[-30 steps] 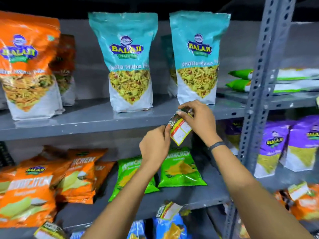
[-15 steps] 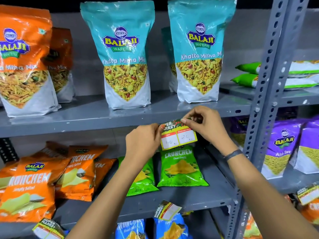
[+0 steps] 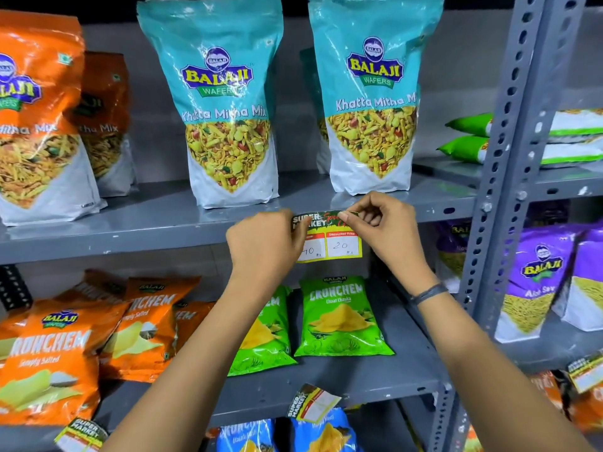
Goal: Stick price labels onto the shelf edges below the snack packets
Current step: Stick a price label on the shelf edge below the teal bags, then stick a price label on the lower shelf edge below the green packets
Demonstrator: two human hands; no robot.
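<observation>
Grey painted metal fills the head view: a rack of flat shelves carried on a perforated upright post [image 3: 509, 177], with a grey back wall behind and darkness above the top packets. The upper shelf [image 3: 137, 223] carries standing pouches: two teal Khatta Mitha Mix packets [image 3: 225, 119] side by side, and orange mix packets [image 3: 36, 125] at the left, one behind the other.

Against the front edge of that shelf, just below the right teal pouch, hangs the price label [image 3: 331, 239], upright and facing out, its dark header reading "Super Market" and two white boxes marked 40 and 20. The left hand [image 3: 264, 246] pinches the label's left side between thumb and fingers, covering part of it. The right hand [image 3: 381, 223] is closed on the label's top right corner at the shelf edge, fingers curled; a dark band sits on that wrist.

On the middle shelf [image 3: 375, 383] lie green Crunchem packets [image 3: 339, 318] directly under the label and orange Crunchem packets [image 3: 65, 353] to the left. Another label [image 3: 313, 402] hangs tilted from this shelf's front edge, and one more [image 3: 81, 433] shows at the lower left. Beyond the post, the neighbouring rack holds purple pouches [image 3: 538, 282] and green-and-white packets [image 3: 522, 138] lying flat.
</observation>
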